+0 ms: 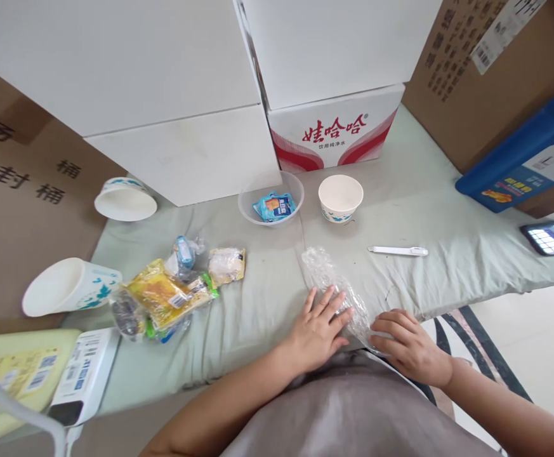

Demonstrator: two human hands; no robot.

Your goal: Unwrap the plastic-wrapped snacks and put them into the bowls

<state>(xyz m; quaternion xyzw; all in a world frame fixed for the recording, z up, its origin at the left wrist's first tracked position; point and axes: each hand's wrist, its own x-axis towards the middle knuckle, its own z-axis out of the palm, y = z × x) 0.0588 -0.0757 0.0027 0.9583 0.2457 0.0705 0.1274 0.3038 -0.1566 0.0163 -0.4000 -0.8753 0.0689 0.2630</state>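
A strip of crumpled clear plastic film (pixel 322 266) lies on the green cloth near the front edge. My left hand (pixel 317 330) rests flat on it, fingers spread. At the film's near end is my right hand (pixel 412 349), its fingers bent together around that end; its thumb is hidden. Beyond the hands, a translucent plastic bowl (pixel 245 206) holds blue snack packets (pixel 277 206). To its right a white paper bowl (pixel 341 193) with a blue-green pattern stands upright. A white utility knife (pixel 398 251) lies to the right of the film.
Several wrapped snack packets (pixel 162 295) are heaped at left, beside two tipped paper cups (pixel 127 200). White boxes (pixel 181 152) and cardboard cartons (pixel 448 127) wall the back and sides. A blue bottle (pixel 509 171) and a phone (pixel 553 236) are at right.
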